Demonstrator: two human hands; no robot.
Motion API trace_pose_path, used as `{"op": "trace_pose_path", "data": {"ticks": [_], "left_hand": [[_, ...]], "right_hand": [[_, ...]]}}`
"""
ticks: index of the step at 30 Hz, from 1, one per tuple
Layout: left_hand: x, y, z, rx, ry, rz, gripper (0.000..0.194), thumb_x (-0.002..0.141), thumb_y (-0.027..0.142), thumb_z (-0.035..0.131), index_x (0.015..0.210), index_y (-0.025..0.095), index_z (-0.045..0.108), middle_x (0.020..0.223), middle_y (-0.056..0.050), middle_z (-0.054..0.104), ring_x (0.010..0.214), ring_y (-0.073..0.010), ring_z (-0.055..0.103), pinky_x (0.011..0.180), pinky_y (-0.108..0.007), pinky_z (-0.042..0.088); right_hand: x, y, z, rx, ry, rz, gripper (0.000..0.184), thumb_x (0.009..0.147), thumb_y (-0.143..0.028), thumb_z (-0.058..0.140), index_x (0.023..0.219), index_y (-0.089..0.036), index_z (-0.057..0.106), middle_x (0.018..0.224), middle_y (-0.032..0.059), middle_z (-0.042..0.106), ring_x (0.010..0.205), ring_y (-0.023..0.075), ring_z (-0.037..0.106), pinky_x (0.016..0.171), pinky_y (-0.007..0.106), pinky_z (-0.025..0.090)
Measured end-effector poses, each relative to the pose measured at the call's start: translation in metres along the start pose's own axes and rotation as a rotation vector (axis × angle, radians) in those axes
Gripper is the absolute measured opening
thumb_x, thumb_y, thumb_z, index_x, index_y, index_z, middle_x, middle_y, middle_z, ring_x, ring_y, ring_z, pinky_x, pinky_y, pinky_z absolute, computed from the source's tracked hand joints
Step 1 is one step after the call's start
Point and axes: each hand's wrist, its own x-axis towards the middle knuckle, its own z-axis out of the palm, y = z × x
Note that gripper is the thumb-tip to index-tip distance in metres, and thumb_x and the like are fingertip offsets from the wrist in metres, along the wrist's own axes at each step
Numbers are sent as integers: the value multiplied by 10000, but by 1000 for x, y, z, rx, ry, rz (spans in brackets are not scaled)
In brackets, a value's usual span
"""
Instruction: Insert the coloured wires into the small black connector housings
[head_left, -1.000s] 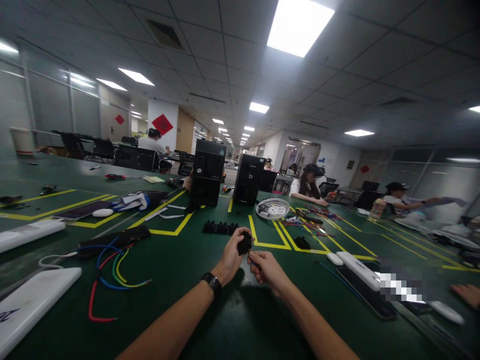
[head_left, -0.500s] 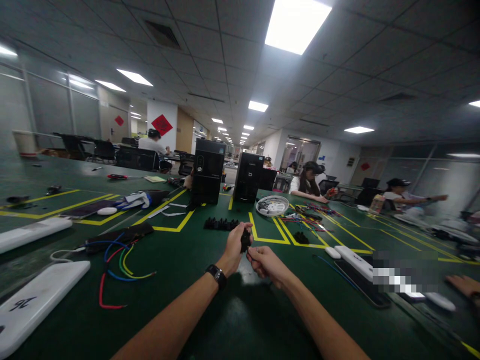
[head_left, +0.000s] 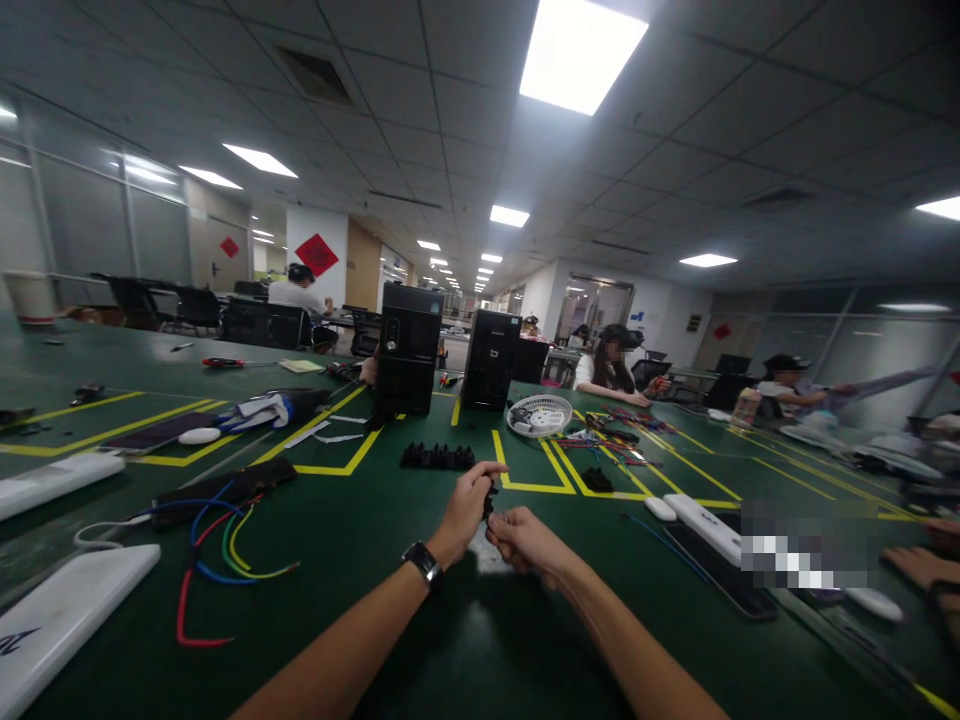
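A left hand (head_left: 466, 512) with a watch (head_left: 422, 564) at the wrist grips a small black part (head_left: 489, 503) above a green surface (head_left: 352, 540), while the right hand (head_left: 523, 540) meets its lower end, fingers drawn together, whether around anything cannot be told. Beyond them lies a row of black blocks (head_left: 437, 457), with two dark computer towers (head_left: 409, 350) standing farther back.

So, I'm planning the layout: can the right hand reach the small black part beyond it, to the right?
Probably yes: nothing seems to stand between the right hand and the small black part, but that hand is busy at the black piece in the left hand.
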Motion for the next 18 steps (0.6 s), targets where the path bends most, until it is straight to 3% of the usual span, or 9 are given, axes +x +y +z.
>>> {"op": "trace_pose_path", "data": {"ticks": [4,9,12,15,18], "left_hand": [[0,0,2,-59,17,-51,362,802,246,390,1058,157,630,870,-43,609,797,-164,534,704,-251,400],[-2,-2,3,49,-84,20,333,813,237,389,999,159,654,806,-31,594,794,-166,534,719,-252,402],[-3,-4,2,67,-87,44,330,802,228,406,997,162,664,827,-30,601,794,-160,532,706,-243,399],[-1,-11,3,-24,21,-8,308,783,247,440,963,151,671,813,-30,598,725,-137,533,632,-225,395],[5,-20,3,-233,228,-102,295,743,292,487,916,126,657,739,-19,583,564,-104,509,513,-218,373]], "right_hand": [[1,3,-1,43,-28,-19,407,813,-559,495,647,-189,469,402,-97,369,294,36,207,292,176,136],[-4,1,-10,-52,-68,22,362,821,-488,514,642,-174,508,389,-90,367,292,37,217,290,179,124],[-3,5,-10,-44,-78,14,361,829,-492,508,659,-174,510,401,-91,371,300,38,225,300,178,139],[4,11,-5,-26,-66,-9,387,843,-531,477,685,-178,505,426,-92,376,312,38,226,318,178,142],[11,11,0,-77,4,-92,413,866,-537,431,690,-173,517,443,-87,377,332,41,229,347,185,156]]}}
